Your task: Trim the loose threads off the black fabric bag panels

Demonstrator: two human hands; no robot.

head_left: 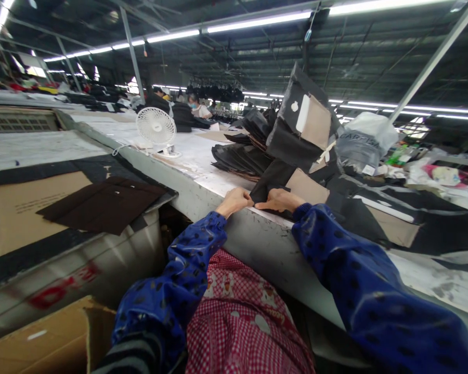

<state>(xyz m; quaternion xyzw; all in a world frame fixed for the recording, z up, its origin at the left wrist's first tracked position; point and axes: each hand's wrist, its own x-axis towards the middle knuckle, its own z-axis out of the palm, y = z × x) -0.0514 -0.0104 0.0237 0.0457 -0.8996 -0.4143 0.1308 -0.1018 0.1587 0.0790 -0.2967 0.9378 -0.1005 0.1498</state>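
At the near edge of the white worktable, my left hand pinches the front corner of a black fabric piece. Close beside it, my right hand has its index finger stretched toward that corner, the other fingers curled on the fabric. A beige panel lies on the piece to the right. What sits between my fingertips is too small to make out. Just behind my hands rests a fanned stack of black fabric pieces.
A white fan stands on the table to the left. Behind the stack leans a pile of black pieces with a beige panel. More black fabric spreads right. A dark brown piece lies on the left surface; a cardboard box is below.
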